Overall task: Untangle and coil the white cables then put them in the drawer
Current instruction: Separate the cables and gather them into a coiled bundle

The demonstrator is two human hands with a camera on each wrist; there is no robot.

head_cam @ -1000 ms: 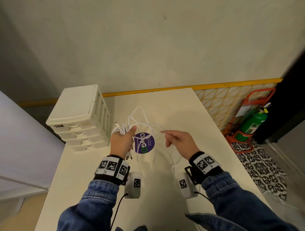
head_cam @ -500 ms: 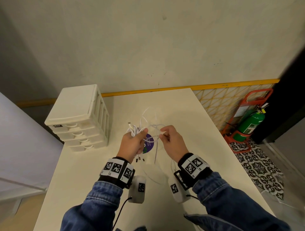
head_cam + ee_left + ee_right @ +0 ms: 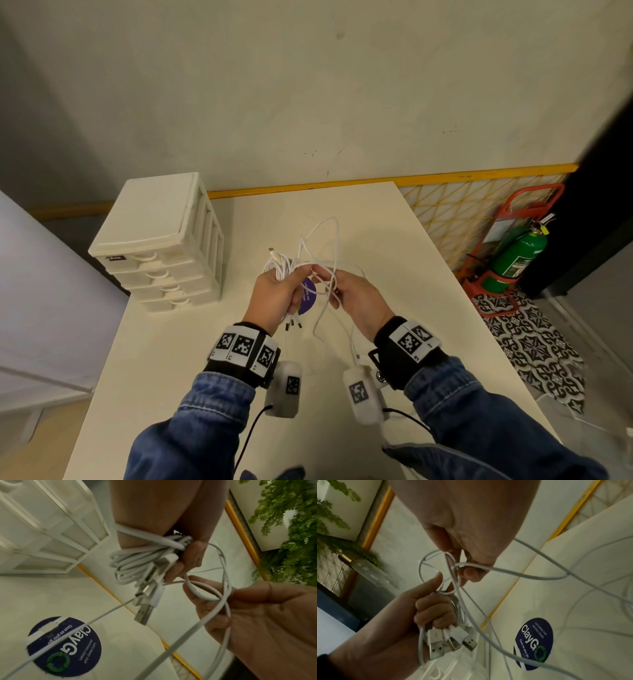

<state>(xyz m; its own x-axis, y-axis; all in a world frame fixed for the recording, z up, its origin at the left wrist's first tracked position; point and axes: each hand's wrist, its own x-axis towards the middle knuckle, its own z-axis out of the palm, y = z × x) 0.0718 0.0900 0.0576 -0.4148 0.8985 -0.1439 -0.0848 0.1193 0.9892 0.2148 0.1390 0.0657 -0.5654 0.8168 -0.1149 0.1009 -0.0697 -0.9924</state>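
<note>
My left hand (image 3: 279,294) grips a bundle of coiled white cables (image 3: 282,265), held above the cream table (image 3: 191,346); several USB plugs (image 3: 452,643) hang below its fist. In the left wrist view the coils (image 3: 137,561) wrap round the fingers. My right hand (image 3: 356,296) sits just right of it and pinches a loose loop of white cable (image 3: 471,566) (image 3: 205,595) between thumb and fingers. Loose strands (image 3: 320,325) trail down to the table. The white drawer unit (image 3: 161,243) stands at the table's left, all its drawers closed.
A round purple sticker (image 3: 308,296) lies on the table under the hands. A green fire extinguisher (image 3: 513,257) in a red stand sits on the floor to the right. The wall is close behind the table's far edge.
My hands came together and rose a little. The right hand, apart and reaching a second ago, now pinches a loop next to the left hand's bundle.
</note>
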